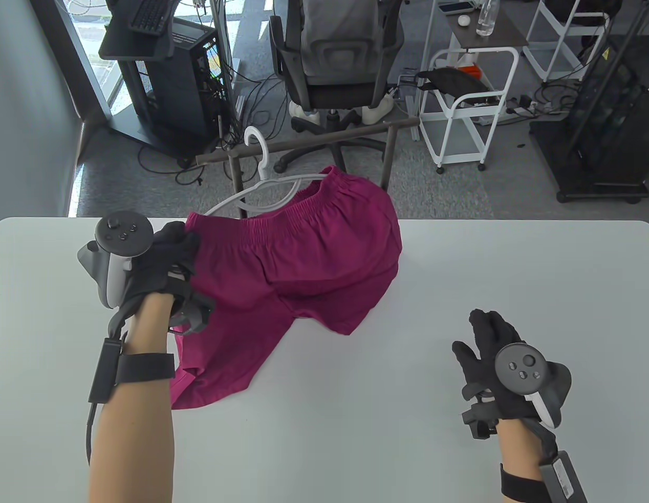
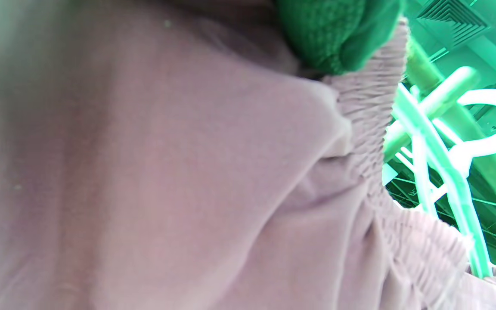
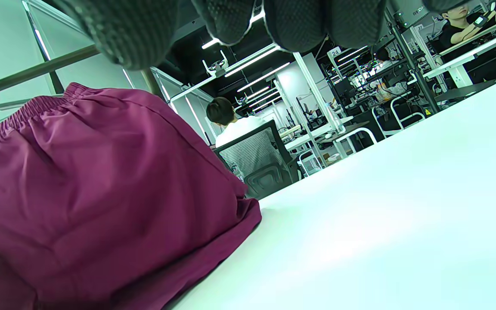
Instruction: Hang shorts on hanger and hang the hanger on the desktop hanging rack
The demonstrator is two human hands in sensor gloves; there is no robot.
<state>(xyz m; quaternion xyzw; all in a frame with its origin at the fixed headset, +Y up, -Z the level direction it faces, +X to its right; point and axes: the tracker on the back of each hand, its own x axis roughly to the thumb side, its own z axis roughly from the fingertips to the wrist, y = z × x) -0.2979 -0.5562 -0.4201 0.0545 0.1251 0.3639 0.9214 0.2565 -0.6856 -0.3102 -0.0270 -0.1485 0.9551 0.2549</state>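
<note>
Magenta shorts (image 1: 298, 262) hang from a white hanger (image 1: 264, 181) whose hook is on the dark bar of the desktop rack (image 1: 309, 139); their legs drape onto the white table (image 1: 408, 419). My left hand (image 1: 170, 251) grips the left end of the elastic waistband (image 2: 373, 107); its fingertip (image 2: 334, 34) shows at the band in the left wrist view. My right hand (image 1: 487, 340) hovers over the table to the right of the shorts (image 3: 101, 193), fingers relaxed, holding nothing.
Behind the table stand an office chair (image 1: 330, 63), a white cart (image 1: 471, 105) and a dark computer stand (image 1: 167, 68). The rack's posts (image 1: 390, 157) rise at the table's far edge. A person sits in the background of the right wrist view.
</note>
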